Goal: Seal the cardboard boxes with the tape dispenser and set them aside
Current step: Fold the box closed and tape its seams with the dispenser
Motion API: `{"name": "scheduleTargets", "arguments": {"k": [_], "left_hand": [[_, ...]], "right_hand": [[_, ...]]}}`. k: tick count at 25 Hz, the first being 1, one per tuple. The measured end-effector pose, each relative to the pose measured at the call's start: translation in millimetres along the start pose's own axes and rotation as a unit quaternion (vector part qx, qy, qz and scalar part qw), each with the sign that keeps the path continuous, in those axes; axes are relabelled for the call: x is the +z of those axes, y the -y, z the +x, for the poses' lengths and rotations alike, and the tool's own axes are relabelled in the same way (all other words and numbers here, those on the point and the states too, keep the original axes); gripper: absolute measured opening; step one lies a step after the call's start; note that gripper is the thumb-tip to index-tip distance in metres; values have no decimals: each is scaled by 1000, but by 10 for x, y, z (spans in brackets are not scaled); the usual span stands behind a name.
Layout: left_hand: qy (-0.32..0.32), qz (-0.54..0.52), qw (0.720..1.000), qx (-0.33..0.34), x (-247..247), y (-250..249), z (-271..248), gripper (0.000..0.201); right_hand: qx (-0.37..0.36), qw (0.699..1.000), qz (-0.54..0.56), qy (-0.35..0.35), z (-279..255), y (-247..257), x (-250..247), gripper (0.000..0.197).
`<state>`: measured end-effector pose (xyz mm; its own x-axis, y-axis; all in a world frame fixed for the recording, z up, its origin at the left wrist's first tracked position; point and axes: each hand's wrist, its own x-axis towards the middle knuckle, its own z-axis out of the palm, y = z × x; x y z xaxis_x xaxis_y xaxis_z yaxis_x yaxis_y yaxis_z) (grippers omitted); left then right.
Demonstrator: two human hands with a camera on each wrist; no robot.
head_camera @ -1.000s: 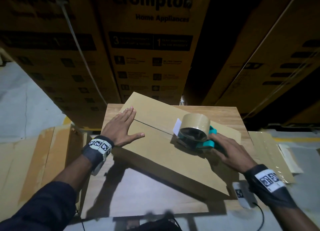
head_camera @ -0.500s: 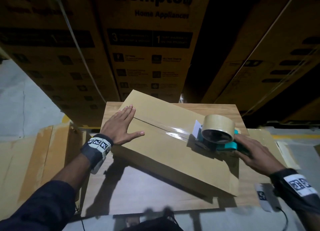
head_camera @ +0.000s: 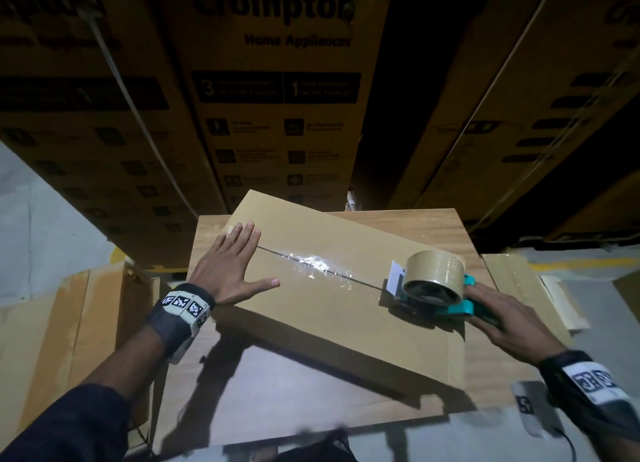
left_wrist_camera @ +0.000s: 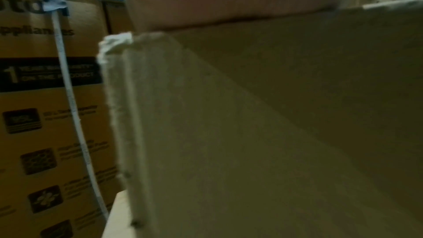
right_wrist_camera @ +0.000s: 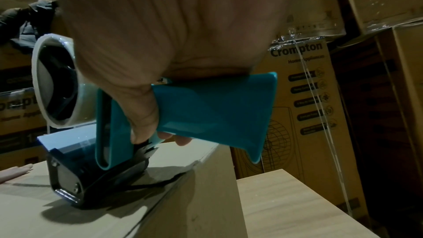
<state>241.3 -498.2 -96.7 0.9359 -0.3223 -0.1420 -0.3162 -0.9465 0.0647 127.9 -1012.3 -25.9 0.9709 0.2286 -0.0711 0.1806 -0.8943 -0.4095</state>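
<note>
1. Cardboard box [head_camera: 332, 309]: a flat, plain brown carton lying askew on the table [head_camera: 433, 226], its far corner reaching past the table's back edge. A centre seam runs lengthwise along the top face.
2. Clear tape [head_camera: 318, 265]: a glossy strip laid over the seam, glinting near the middle of the box and leading to the dispenser.
3. Tape dispenser [head_camera: 434, 288]: teal handle, dark metal frame and a roll of tan tape on top. Its front foot rests on the box top near the right end, over the seam; the right wrist view shows it close to the box's edge [right_wrist_camera: 75, 184].
4. Right hand [head_camera: 509, 326]: fingers and thumb wrapped round the teal handle [right_wrist_camera: 213, 111], gripping the dispenser from behind.
5. Left hand [head_camera: 230, 267]: laid flat on the box's left end, fingers straight and together, thumb spread out to the side, pressing down beside the start of the seam. It holds nothing.
6. Wristbands [head_camera: 185, 305]: dark bands with black-and-white square markers on both wrists.
7. Table: light wood grain, bearing the box.
8. Surroundings: tall stacked cartons [head_camera: 273, 90] printed "Crompton Home Appliances" stand behind the table; flattened cardboard [head_camera: 65, 323] lies to the left.
</note>
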Motion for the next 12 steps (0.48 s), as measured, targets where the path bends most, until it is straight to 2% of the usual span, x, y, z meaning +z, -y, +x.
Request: {"name": "scheduleTargets", "arguments": {"k": [4, 12], "left_hand": [[34, -5, 999, 27, -28, -501, -36, 126], [69, -22, 981, 179, 120, -1997, -8, 132]], "right_hand": [[-10, 1000, -11, -10, -24, -63, 24, 62], [-18, 1000, -6, 15, 5, -112, 36, 62]]}}
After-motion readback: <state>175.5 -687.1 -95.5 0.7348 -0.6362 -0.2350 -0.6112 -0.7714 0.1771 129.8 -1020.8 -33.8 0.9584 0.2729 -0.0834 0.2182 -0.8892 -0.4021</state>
